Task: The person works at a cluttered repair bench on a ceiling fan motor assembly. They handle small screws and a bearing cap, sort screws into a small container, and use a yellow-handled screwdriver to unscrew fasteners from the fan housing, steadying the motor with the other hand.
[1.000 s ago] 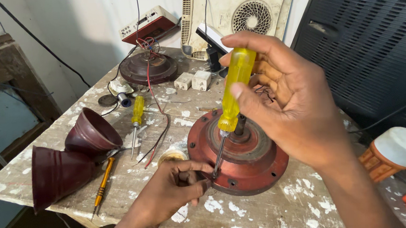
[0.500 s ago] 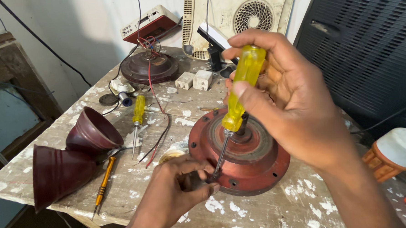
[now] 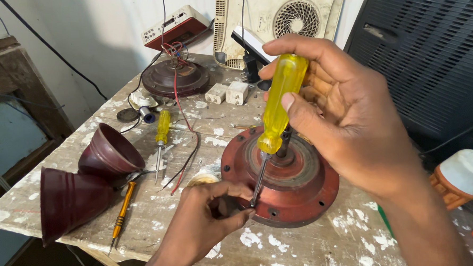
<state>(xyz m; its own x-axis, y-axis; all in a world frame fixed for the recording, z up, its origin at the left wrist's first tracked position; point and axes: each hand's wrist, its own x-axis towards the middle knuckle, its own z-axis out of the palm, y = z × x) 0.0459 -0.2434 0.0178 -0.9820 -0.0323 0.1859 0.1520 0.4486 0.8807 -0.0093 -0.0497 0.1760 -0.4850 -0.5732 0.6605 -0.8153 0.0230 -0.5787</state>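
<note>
The person's right hand (image 3: 347,123) was wrapped tight around the fat yellow handle of a screwdriver (image 3: 278,112), with the thumb pressed flat on its side. The screwdriver leaned a little: its handle was up high and toward the back, and its thin metal shaft ran down and toward the person, with the tip on the near left rim of the round red motor cover (image 3: 297,191). That cover lay flat on the paint-splashed wooden table (image 3: 160,221). The left hand (image 3: 208,224) was lower and nearer to the tip, its fingers curled and pinched against the cover's edge right beside it. So the tool's long line ran from the high right hand down to the low left hand.
</note>
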